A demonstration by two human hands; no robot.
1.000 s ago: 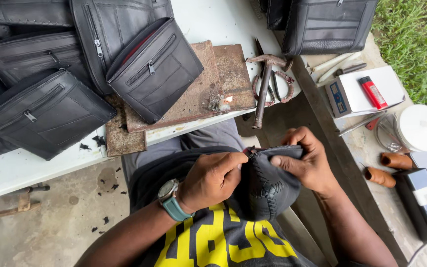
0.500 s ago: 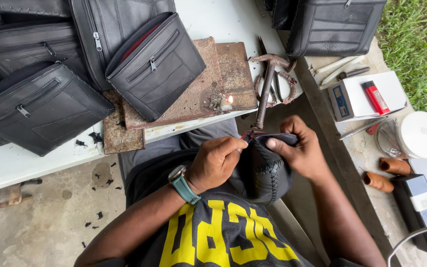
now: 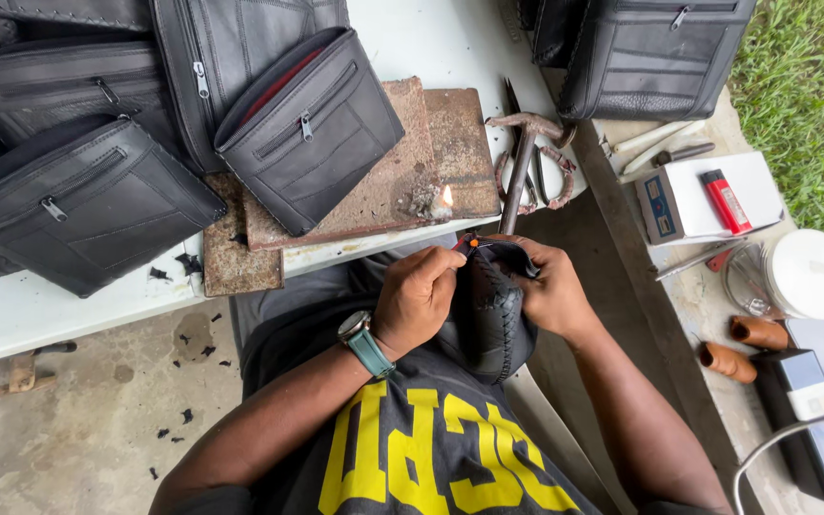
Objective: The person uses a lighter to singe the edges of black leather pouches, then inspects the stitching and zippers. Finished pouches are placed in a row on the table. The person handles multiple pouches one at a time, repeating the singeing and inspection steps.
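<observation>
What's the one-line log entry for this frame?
left hand: pinching small orange-tipped tool at pouch edge | right hand: gripping black stitched pouch | bench: black zip bags, hammer, scissors

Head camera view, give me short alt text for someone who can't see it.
A person's left hand and right hand hold a black stitched leather piece over their lap, a small orange-tipped tool at its top edge. Ahead, a white table carries black zippered leather bags and a rusty hammer.
</observation>
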